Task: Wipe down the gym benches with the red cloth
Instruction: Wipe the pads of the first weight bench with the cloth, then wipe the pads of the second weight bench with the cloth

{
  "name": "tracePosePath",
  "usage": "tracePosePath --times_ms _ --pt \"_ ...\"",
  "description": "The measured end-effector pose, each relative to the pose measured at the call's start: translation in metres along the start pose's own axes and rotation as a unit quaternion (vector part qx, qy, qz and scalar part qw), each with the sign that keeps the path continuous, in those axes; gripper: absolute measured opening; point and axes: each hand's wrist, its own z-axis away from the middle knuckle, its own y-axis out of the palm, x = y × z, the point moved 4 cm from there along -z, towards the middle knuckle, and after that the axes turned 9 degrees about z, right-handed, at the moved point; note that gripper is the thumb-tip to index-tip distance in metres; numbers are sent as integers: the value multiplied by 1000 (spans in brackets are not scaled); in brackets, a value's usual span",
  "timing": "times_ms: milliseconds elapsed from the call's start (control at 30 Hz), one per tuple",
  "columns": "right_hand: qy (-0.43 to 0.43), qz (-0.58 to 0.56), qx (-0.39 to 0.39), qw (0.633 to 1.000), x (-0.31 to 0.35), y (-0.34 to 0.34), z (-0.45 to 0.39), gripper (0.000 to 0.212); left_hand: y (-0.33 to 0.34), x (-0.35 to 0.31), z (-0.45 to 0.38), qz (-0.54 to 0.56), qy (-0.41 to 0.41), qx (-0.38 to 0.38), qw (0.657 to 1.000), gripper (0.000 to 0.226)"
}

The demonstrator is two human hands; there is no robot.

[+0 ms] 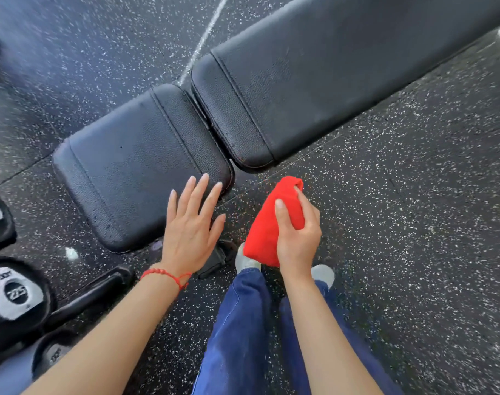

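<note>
Dumbbells [14,295] sit at the far left on the speckled floor [399,195]; next comes the short seat pad [135,166] of the bench, its long axis running up and to the right into the longer back pad [342,75], a narrow gap between the two; our left hand [190,232] lies flat and spread, fingers [199,192] straight, over the near right corner of the seat pad, holding nothing; whether it presses the pad we cannot tell; to its right our right hand [297,235] grips the bunched red cloth [271,223], thumb and fingers curled round it, above the floor and apart from both pads; the pads lie ahead and to the left of the cloth, so we judge the wipe starts with a short reach forward and left.
</note>
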Motion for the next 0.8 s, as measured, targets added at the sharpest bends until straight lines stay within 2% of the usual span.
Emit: tracePosePath --times_ms 267,467,667,800 --pt "33 -47 -87 995 -2 -104 -10 33 -2 -80 -22 -33 108 36 993 52" --pt "42 -73 -135 987 -10 -190 1 31 8 -170 -24 -43 197 65 977 52" --pt "77 -100 -195 973 -34 -272 27 32 13 -253 -11 -43 231 93 967 54" --pt "99 -122 -264 952 -47 -334 52 32 13 -320 3 -55 290 116 948 53"
